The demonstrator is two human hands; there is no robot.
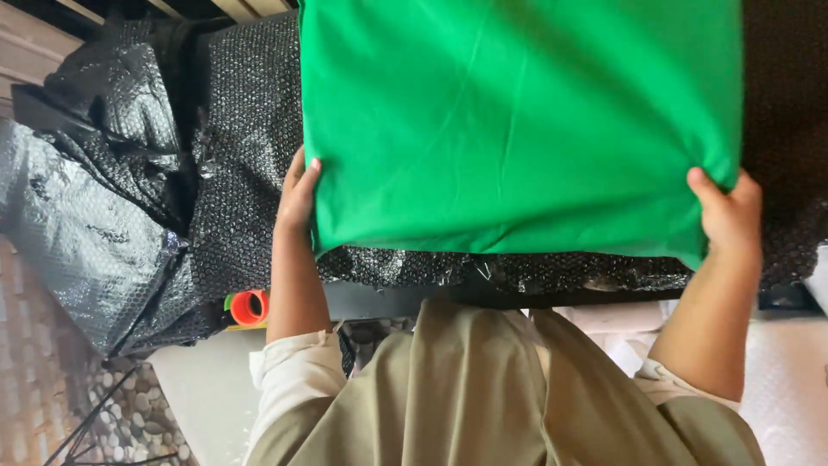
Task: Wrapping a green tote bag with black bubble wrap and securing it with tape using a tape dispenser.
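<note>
— Green cloth lies spread flat over the bubble-wrapped worktop?
— Yes; left hand and right hand each pinch a near corner closed, nothing folded yet.

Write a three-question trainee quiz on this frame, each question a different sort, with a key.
1. True or false: the left hand and the right hand both grip the green cloth.
2. Multiple choice: what lies under the cloth? A) bare wood B) black bubble wrap C) a metal tray
3. Fill in: the small round cap near the left forearm is ____ in colour.

Key
1. True: each hand holds a near corner of the cloth.
2. B: dark bubble wrap covers the surface and hangs off at the side.
3. Orange.
</note>
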